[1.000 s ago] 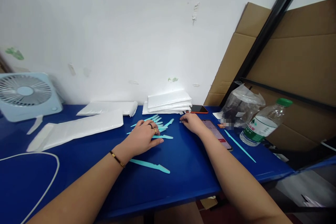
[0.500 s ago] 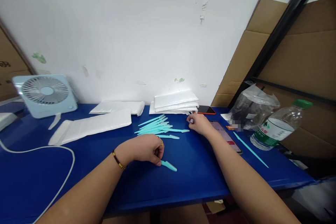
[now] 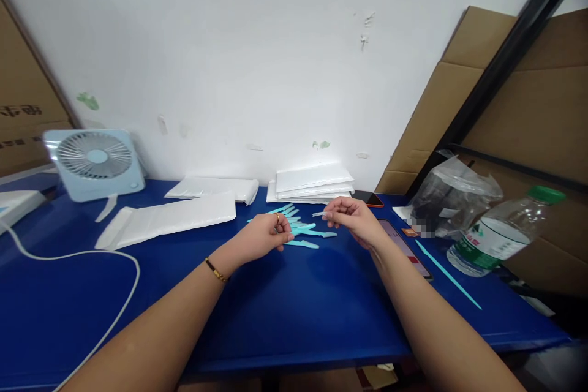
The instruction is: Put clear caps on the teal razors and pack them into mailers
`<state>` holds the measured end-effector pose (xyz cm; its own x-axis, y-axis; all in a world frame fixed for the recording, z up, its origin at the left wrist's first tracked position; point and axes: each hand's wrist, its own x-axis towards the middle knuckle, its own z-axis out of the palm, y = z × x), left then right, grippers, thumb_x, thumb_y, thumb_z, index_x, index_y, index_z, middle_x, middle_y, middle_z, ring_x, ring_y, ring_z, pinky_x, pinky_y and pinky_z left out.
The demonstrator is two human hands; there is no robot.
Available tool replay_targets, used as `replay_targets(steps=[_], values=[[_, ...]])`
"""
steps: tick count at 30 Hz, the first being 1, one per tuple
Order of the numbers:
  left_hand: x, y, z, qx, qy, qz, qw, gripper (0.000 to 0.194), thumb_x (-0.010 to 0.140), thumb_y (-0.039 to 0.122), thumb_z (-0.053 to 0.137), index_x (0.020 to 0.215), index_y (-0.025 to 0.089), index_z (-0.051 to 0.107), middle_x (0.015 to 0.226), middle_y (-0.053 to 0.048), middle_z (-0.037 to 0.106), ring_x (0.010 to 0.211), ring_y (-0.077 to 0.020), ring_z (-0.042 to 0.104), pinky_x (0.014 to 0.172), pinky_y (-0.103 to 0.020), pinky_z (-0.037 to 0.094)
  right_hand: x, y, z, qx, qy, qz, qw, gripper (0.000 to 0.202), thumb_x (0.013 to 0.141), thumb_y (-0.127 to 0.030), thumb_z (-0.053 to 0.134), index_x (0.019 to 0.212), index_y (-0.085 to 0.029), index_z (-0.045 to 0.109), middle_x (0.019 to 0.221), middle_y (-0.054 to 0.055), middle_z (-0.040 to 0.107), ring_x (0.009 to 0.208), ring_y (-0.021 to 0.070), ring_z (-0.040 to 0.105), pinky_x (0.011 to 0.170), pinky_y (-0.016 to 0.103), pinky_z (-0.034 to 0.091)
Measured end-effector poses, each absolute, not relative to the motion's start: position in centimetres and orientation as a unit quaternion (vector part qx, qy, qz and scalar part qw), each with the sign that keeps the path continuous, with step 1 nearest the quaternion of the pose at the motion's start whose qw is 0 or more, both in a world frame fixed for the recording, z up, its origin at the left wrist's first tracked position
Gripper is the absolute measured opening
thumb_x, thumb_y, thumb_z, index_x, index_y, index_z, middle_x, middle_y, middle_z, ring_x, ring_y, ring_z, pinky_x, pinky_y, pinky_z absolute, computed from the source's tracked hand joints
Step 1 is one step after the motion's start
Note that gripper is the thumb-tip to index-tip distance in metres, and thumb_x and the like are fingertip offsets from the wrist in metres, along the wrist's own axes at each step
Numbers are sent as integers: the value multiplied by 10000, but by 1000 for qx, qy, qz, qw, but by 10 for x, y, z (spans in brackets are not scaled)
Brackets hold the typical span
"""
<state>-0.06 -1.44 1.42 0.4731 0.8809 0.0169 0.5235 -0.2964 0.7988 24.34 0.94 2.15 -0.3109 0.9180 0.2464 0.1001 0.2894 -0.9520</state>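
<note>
Pinched in the fingers of my left hand (image 3: 267,236) is a turquoise eyebrow razor (image 3: 301,230), its blade end pointing right. My right hand (image 3: 351,220) grips a small clear plastic blade cover (image 3: 320,214) between thumb and fingers. The razor's tip and the cover are a short way apart. Behind and under my left hand lies a fanned pile of similar turquoise razors (image 3: 285,211), partly hidden by it. One razor (image 3: 303,245) lies at the near side of the pile.
A stack of white padded envelopes (image 3: 315,179) lies by the wall, with more envelopes (image 3: 174,220) at left. A small fan (image 3: 96,162) and white cable (image 3: 133,257) are farther left. Phone (image 3: 408,251), lone turquoise stick (image 3: 448,272), clear bag (image 3: 452,196) and bottle (image 3: 500,236) occupy the right.
My left hand has moved up and away from me with the razor, toward the cover. My right hand has turned the clear cover leftward. The view has shifted slightly.
</note>
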Motion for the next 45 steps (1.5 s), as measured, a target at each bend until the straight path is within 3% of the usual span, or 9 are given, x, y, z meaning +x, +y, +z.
replay_targets(steps=[16,20,23,25,27,34,37,41,45], values=[[0,-11,14,758,440,249,412,317,724,482,546,790,172,551,646,9,595,577,-132,590,559,-229,432,237,8,13,-353,-717,485,356,255,674,-305,696,860,-134,667,733,67,687,696,165,641,635,275,478],[3,-10,6,795,481,243,279,353,753,511,494,887,196,579,842,-45,639,810,-200,606,711,-303,459,235,10,8,-383,-766,405,319,308,697,-387,660,892,-148,672,788,66,672,739,182,624,649,296,472],[-1,-4,-4,803,543,225,98,732,600,633,597,1187,208,494,1274,-116,481,1215,-329,372,973,-443,310,245,13,8,-425,-820,275,267,489,638,-442,697,1063,-210,628,1011,78,607,899,215,577,714,311,458],[-5,4,-10,791,580,184,67,1073,474,720,618,1344,165,324,1400,-161,320,1294,-383,217,1020,-504,215,253,15,7,-482,-819,223,215,729,521,-471,763,1175,-223,557,1096,96,540,947,242,547,743,329,453],[-8,11,-15,795,581,149,89,1160,474,758,582,1387,133,235,1416,-175,291,1298,-377,219,1021,-484,226,256,18,5,-530,-800,219,174,827,466,-468,789,1202,-198,526,1053,105,533,890,235,558,725,329,456],[0,11,-15,856,481,137,133,773,709,549,551,1356,194,323,1363,-78,412,1238,-273,353,978,-346,332,235,15,-5,-448,-812,329,180,479,666,-287,669,1108,-185,514,727,-10,557,615,116,536,574,238,429],[1,3,-10,870,460,135,116,653,752,458,546,1328,205,370,1324,-81,456,1207,-260,389,954,-336,352,235,9,0,-428,-826,310,198,522,673,-327,658,1149,-202,485,858,19,546,699,129,534,616,255,438],[3,-4,-3,885,441,122,90,587,766,368,548,1303,187,394,1276,-99,493,1166,-249,430,927,-333,371,236,6,4,-429,-862,185,197,803,550,-404,738,1263,-226,416,1174,91,414,1059,242,431,864,362,384],[13,-10,2,899,426,90,47,395,747,237,513,1135,164,517,1056,-99,605,960,-223,557,807,-308,432,219,4,-1,-373,-906,151,132,464,686,-249,604,1138,-196,512,1010,64,491,909,191,491,779,295,399]])
